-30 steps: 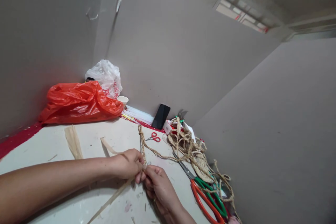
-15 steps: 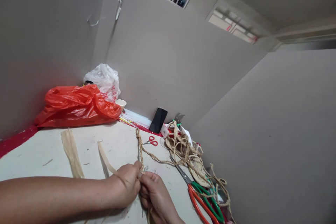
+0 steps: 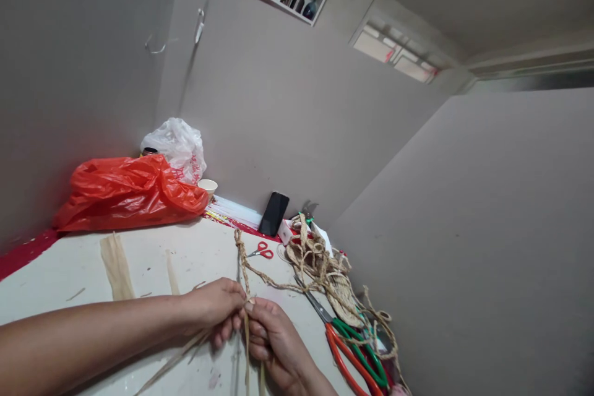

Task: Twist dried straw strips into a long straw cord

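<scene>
A braided straw cord [image 3: 245, 269] runs from a knotted loop near the table's middle down to my hands. My left hand [image 3: 220, 309] pinches straw at the lower end of the braid, and a long strand [image 3: 179, 354] trails from it toward the lower left. Close beside it, my right hand [image 3: 281, 337] pinches the same end between thumb and fingers. Loose pale strands hang below, between and under both hands. Flat straw strips [image 3: 117, 266] lie on the table beyond my left forearm.
Large shears [image 3: 352, 356] with red and green handles lie at right, beside a heap of braided cord [image 3: 325, 266]. Small red scissors [image 3: 260, 250], a phone [image 3: 273, 213] leaning on the wall, a paper cup [image 3: 208, 187] and a red plastic bag [image 3: 130, 195] line the back.
My left hand has turned, its fingers now reaching to the braid's end. The strand that lay over it now trails to the lower left. The whole view has shifted slightly.
</scene>
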Motion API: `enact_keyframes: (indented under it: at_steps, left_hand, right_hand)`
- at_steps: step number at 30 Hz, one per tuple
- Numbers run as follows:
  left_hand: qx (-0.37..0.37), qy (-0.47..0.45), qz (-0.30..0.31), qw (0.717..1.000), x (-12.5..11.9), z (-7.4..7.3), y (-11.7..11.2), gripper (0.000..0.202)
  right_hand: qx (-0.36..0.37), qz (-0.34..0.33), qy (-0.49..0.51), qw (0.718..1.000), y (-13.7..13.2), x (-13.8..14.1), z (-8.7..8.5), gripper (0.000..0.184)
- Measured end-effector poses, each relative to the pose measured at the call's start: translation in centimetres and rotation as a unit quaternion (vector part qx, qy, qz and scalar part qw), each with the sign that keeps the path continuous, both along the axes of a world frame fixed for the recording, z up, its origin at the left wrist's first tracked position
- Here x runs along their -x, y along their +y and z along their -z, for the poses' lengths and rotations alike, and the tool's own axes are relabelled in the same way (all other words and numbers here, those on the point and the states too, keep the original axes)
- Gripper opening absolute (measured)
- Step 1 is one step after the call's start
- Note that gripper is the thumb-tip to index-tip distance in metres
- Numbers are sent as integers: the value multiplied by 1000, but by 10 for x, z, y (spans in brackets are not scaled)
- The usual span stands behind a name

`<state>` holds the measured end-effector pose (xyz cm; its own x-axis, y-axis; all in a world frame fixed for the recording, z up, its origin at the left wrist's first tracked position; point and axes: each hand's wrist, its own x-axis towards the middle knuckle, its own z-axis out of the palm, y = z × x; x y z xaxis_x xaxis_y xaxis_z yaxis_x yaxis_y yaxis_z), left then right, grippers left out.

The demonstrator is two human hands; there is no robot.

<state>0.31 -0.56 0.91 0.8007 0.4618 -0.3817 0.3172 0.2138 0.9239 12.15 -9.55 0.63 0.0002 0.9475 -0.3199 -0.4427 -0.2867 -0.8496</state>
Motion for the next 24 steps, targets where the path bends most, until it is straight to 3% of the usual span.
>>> enact_keyframes:
  at_steps: [1,6,10,14,16,20,24]
  left_hand:
    - [-15,3,0,1000,1,2,0,15]
    - [-256,11,5,967,9,7,4,16]
    - [-304,32,14,952,11,9,5,20]
    - [-272,12,13,962,8,10,5,16]
    - [-227,3,19,974,5,9,5,16]
    - [-132,8,6,991,4,4,2,21]
    - [-44,19,-7,999,4,0,-1,17]
  right_hand:
    - [7,-12,-2,1000,0,-1,-1,26]
    - [32,-52,-37,997,-2,-6,-6,28]
    - [46,-48,-122,990,-3,-10,-8,30]
    - [7,-45,-229,972,-2,-13,-8,35]
    - [-34,-46,-312,948,-1,-14,-7,34]
    - [-99,-40,-499,860,-3,-12,-3,28]
    - [-112,-27,-629,769,-10,-8,-3,28]
